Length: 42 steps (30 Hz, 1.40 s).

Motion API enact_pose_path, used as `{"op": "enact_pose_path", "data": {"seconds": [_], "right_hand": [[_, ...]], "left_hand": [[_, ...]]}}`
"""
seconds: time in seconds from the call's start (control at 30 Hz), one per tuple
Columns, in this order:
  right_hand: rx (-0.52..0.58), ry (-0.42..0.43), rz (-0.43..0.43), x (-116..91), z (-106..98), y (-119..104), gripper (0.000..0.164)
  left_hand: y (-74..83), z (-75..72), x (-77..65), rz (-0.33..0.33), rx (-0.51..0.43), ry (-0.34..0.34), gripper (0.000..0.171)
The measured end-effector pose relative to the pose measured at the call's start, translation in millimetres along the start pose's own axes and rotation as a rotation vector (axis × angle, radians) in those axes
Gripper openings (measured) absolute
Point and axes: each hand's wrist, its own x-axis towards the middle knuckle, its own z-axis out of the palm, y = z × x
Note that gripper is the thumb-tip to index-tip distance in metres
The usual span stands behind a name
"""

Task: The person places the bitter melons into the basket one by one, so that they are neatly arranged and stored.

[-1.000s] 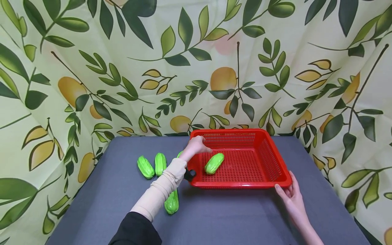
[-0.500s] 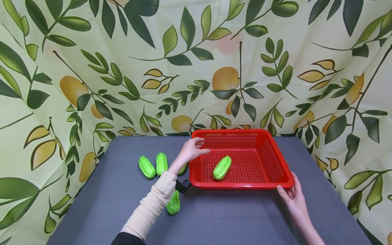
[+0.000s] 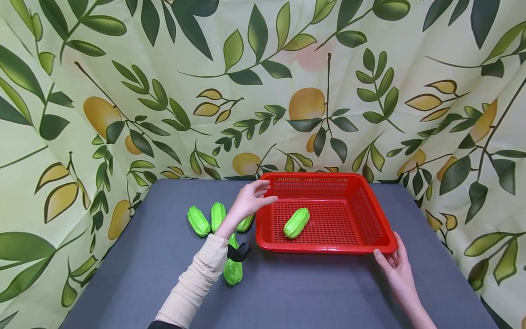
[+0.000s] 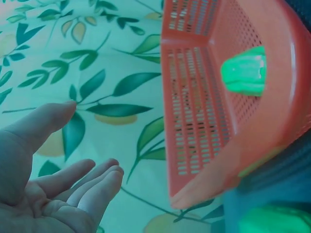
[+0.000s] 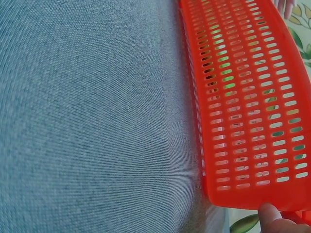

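In the head view, my left hand (image 3: 250, 198) hovers by the left rim of a red plastic basket (image 3: 349, 248), fingers apart and holding nothing. The left wrist view also shows this hand (image 4: 63, 179) with thumb and fingers spread. One green ridged gourd-like vegetable (image 3: 297, 223) lies inside the basket, towards its left side. My right hand (image 3: 395, 269) grips the near right corner of the basket, thumb on the front rim and fingers round the side. In the right wrist view only its thumb (image 5: 269, 218) shows clearly, against the rim.
More green vegetables lie on the grey tabletop (image 3: 156, 269) left of the basket, including one at far left (image 3: 199, 221) and one nearer the front (image 3: 233, 272). My left forearm partly covers this group. A leaf-patterned cloth (image 3: 263, 91) hangs behind.
My left hand has drawn back left from over the basket. The vegetable inside shifted right, then slightly back. My right hand keeps its grip on the corner.
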Motion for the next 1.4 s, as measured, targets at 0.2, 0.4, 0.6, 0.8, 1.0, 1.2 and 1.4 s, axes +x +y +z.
{"op": "enact_pose_path", "data": {"seconds": [0.2, 0.4, 0.6, 0.8, 1.0, 1.2, 1.4], "right_hand": [[-0.020, 0.003, 0.019, -1.1, 0.0, 0.5, 0.086], [0.008, 0.005, -0.018, -1.6, 1.4, 1.3, 0.084], [0.018, 0.006, -0.019, -1.0, 0.9, 1.8, 0.085], [0.009, 0.005, -0.004, 0.2, -1.2, 2.3, 0.085], [0.025, -0.004, -0.014, 0.7, -0.8, 2.5, 0.085], [0.005, 0.003, 0.007, 0.9, 0.2, 2.5, 0.086], [0.002, 0.009, 0.014, 0.5, 0.8, 2.0, 0.086]], "left_hand": [[-8.2, -7.9, -17.9, 0.032, -0.102, 0.050, 0.055], [-19.3, -12.2, -37.2, 0.056, -0.184, 0.107, 0.054], [-30.2, -15.8, -57.2, 0.039, -0.255, 0.182, 0.056], [-39.3, -18.0, -69.9, 0.042, -0.296, 0.220, 0.057], [-46.7, -19.4, -80.3, 0.020, -0.342, 0.247, 0.056], [-53.8, -20.7, -93.9, -0.008, -0.353, 0.287, 0.056], [-65.2, -19.1, -106.6, -0.024, -0.372, 0.350, 0.055]]}}
